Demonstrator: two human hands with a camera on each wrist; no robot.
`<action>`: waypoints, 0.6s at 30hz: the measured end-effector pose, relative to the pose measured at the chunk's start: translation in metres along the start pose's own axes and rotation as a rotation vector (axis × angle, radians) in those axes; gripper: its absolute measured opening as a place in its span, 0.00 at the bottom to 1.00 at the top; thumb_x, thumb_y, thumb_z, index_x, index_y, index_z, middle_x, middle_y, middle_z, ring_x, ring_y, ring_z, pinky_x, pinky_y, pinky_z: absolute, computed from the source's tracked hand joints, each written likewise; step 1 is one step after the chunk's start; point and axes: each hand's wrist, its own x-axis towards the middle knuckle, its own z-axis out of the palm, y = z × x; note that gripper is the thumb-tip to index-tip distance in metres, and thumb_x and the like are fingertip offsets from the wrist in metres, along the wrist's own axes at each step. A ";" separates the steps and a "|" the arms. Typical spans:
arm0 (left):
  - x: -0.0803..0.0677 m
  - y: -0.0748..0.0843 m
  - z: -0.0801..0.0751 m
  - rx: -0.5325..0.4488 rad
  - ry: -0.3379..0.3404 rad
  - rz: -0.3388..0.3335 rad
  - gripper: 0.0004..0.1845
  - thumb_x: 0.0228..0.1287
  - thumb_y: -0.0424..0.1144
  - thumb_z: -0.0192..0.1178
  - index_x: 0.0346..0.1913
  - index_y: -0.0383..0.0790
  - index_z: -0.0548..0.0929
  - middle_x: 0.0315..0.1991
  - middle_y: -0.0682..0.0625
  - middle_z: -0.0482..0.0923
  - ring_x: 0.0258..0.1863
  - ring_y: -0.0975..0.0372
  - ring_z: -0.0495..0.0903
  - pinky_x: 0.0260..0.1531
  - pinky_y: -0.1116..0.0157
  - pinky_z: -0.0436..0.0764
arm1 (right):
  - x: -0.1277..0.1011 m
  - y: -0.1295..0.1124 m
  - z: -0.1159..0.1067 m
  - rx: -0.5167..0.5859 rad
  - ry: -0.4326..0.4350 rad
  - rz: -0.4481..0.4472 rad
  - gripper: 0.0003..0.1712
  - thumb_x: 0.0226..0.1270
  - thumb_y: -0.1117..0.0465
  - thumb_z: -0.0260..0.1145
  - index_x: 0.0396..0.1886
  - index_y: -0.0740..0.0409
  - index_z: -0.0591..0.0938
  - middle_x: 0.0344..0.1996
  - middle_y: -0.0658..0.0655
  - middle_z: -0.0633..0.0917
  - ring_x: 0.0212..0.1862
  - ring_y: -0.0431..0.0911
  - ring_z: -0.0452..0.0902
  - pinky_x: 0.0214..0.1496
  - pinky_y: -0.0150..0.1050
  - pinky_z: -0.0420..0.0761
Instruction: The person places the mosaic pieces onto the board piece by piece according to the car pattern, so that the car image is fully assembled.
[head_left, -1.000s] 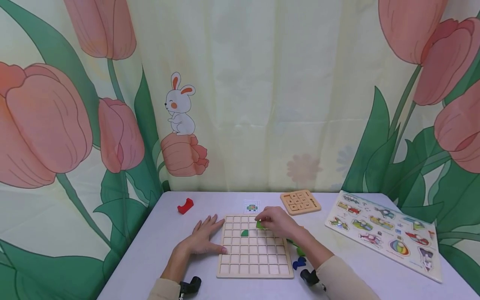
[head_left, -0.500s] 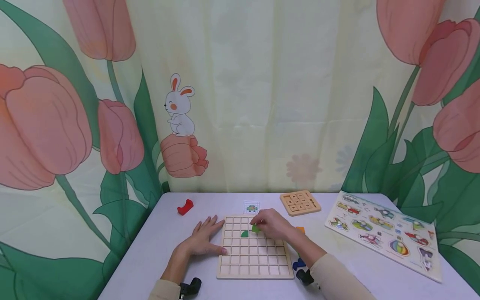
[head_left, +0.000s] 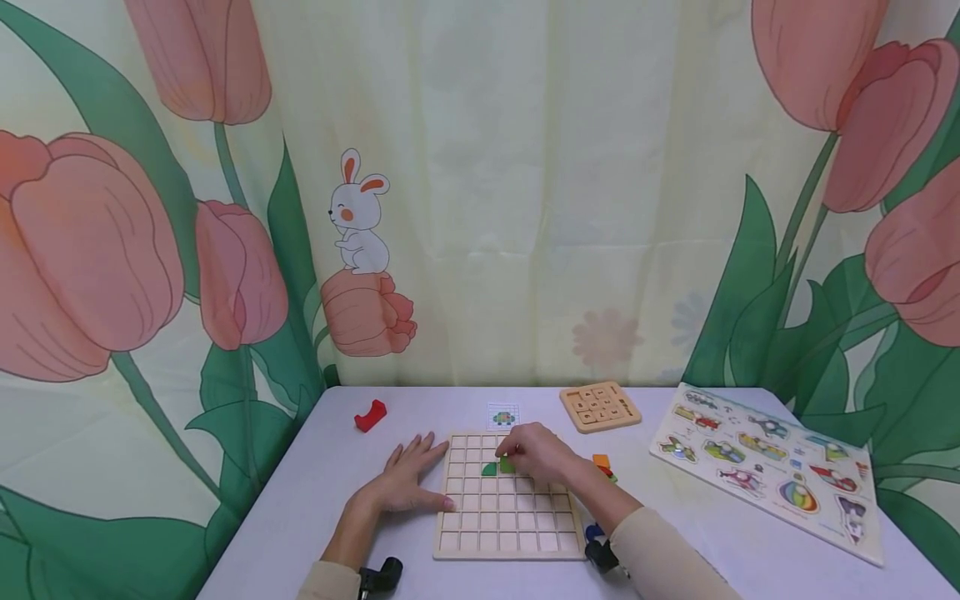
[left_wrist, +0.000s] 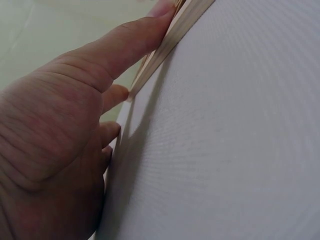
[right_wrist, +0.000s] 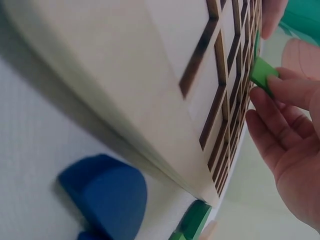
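A person's right hand [head_left: 542, 454] pinches a green block [right_wrist: 262, 75], held tilted at the gridded board [head_left: 508, 557] on a white desk [head_left: 300, 500], just right of a dark green piece [head_left: 489, 469] in the grid. The left hand [head_left: 407, 482], fingers spread, rests at the board's left edge, thumb on its rim. A patterned card [head_left: 502, 416] lies just beyond; a red piece [head_left: 371, 415] sits left, blue pieces [right_wrist: 107, 195] and an orange piece [head_left: 601, 460] right.
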 end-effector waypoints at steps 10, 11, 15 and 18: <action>0.000 0.000 0.000 -0.009 -0.001 0.013 0.61 0.43 0.70 0.75 0.81 0.53 0.63 0.85 0.42 0.50 0.85 0.44 0.41 0.80 0.36 0.37 | -0.001 0.002 0.000 0.021 -0.016 -0.001 0.11 0.68 0.70 0.70 0.47 0.59 0.92 0.40 0.52 0.90 0.39 0.36 0.79 0.43 0.32 0.82; 0.000 0.000 0.000 -0.006 -0.003 0.013 0.61 0.43 0.70 0.75 0.82 0.53 0.63 0.85 0.42 0.49 0.85 0.44 0.40 0.80 0.36 0.37 | -0.001 0.002 0.000 0.024 -0.017 0.000 0.11 0.68 0.70 0.70 0.47 0.59 0.92 0.40 0.52 0.90 0.39 0.36 0.79 0.43 0.32 0.82; -0.001 0.001 0.000 -0.004 0.000 0.017 0.61 0.43 0.70 0.75 0.81 0.52 0.63 0.85 0.42 0.50 0.85 0.43 0.41 0.80 0.35 0.37 | -0.001 0.002 0.000 0.034 -0.034 0.002 0.11 0.69 0.70 0.70 0.47 0.59 0.92 0.40 0.53 0.90 0.39 0.37 0.78 0.43 0.32 0.81; -0.001 0.001 0.000 -0.003 0.000 0.011 0.61 0.43 0.70 0.75 0.81 0.52 0.63 0.85 0.42 0.50 0.85 0.43 0.41 0.80 0.35 0.37 | -0.001 0.001 0.000 0.032 -0.043 0.000 0.11 0.69 0.70 0.69 0.47 0.59 0.92 0.41 0.53 0.90 0.39 0.38 0.78 0.44 0.32 0.81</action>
